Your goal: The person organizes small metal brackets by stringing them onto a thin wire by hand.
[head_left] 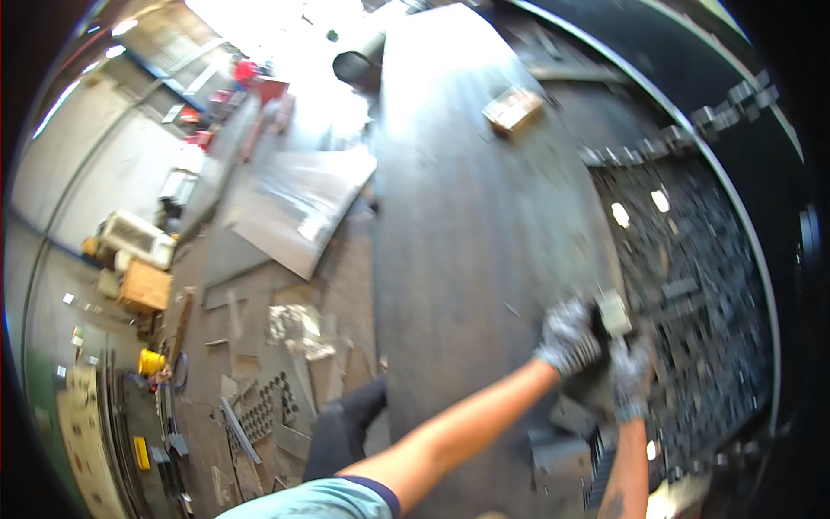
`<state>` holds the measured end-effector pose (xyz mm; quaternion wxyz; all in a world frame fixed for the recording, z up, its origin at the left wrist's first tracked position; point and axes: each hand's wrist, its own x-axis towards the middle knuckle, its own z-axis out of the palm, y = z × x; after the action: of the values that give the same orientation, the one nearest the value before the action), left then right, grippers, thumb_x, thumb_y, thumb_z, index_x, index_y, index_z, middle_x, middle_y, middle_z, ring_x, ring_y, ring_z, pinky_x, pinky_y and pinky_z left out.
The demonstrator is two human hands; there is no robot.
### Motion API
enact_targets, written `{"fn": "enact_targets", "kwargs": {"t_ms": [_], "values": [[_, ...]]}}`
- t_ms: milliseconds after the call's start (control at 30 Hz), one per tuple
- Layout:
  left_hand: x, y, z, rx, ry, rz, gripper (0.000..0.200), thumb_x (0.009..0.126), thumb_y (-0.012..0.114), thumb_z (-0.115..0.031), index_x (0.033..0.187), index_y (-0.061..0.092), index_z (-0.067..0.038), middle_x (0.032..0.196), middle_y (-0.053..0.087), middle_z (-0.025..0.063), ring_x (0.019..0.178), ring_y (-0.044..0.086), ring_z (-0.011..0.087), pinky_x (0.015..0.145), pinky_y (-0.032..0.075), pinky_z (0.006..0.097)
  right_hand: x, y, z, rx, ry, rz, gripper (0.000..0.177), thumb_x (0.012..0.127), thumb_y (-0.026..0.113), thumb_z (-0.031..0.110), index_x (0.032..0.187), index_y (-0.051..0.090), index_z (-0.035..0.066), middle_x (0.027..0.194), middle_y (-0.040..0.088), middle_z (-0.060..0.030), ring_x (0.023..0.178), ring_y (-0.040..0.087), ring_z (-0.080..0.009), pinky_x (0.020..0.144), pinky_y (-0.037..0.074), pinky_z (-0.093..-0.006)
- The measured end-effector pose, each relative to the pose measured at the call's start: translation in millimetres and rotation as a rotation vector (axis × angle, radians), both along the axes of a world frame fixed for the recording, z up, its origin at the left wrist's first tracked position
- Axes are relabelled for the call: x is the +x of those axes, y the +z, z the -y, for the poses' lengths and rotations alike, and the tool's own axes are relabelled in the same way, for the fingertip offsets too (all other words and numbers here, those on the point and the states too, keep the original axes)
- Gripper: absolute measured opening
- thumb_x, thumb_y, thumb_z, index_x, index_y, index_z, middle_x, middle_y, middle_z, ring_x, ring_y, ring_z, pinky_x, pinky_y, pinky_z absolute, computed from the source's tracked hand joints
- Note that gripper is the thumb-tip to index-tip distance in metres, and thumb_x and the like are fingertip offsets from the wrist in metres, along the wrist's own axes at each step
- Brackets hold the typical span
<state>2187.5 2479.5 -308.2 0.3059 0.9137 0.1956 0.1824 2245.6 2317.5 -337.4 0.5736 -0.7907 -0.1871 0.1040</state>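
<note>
Grey patterned gloves cover both my hands. My left hand (568,337) is over the right edge of the large steel sheet (467,216), its fingers curled beside a dark patch. A small, pale rectangular metal plate (614,313) sits just right of those fingers. My right hand (632,376) is closed on the lower end of this plate, past the sheet's edge. Motion blurs both hands, and I cannot tell what is in the left one.
A small box-like block (513,111) lies on the sheet's far part. Right of it, a dark bed (700,303) holds many small metal pieces, bordered by a chain (640,149). Leftward lie a shiny sheet (303,203), a perforated plate (264,411) and scrap strips on the floor.
</note>
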Motion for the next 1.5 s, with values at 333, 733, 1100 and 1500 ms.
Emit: {"fn": "enact_targets", "kwargs": {"t_ms": [333,733,1100,1500], "values": [[-31.1,43.5,-1.5,-0.131,-0.447,-0.197,0.083,0.069,0.084,-0.037,0.142,0.054,-0.009,0.142,0.057,0.0209,0.137,0.051,0.0353,0.121,0.031,0.0477,-62.9,42.1,95.3,-0.187,-0.011,-0.321,0.041,0.097,0.062,0.013,0.135,0.055,-0.001,0.126,0.064,-0.0135,0.118,0.059,-0.0239,0.105,0.045,-0.0369],[-37.9,37.8,4.0,-0.993,-0.558,-0.445,0.047,0.099,0.068,-0.026,0.140,0.060,-0.006,0.129,0.069,0.0062,0.116,0.063,0.0162,0.103,0.049,0.0306,-93.6,38.7,112.8,0.017,-0.119,-0.064,0.030,0.103,0.058,0.015,0.130,0.064,0.002,0.123,0.067,-0.0100,0.116,0.061,-0.0206,0.104,0.046,-0.0328],[-86.8,117.3,26.3,0.342,-0.828,-0.625,0.037,0.062,0.082,-0.019,0.096,0.075,-0.005,0.093,0.074,0.0178,0.086,0.073,0.0356,0.078,0.058,0.0459,-75.4,44.7,102.5,-0.174,-0.144,0.042,0.040,0.097,0.059,0.007,0.135,0.058,-0.004,0.130,0.065,-0.0159,0.120,0.061,-0.0245,0.105,0.046,-0.0337],[-84.2,29.3,62.1,0.355,-0.756,-0.370,0.023,0.090,0.061,-0.020,0.097,0.073,-0.002,0.086,0.073,0.0183,0.079,0.071,0.0336,0.071,0.058,0.0464,-97.6,82.1,94.4,-0.058,-0.297,0.001,0.042,0.102,0.059,0.017,0.139,0.055,-0.005,0.137,0.061,-0.0172,0.127,0.057,-0.0272,0.109,0.045,-0.0383]]}}
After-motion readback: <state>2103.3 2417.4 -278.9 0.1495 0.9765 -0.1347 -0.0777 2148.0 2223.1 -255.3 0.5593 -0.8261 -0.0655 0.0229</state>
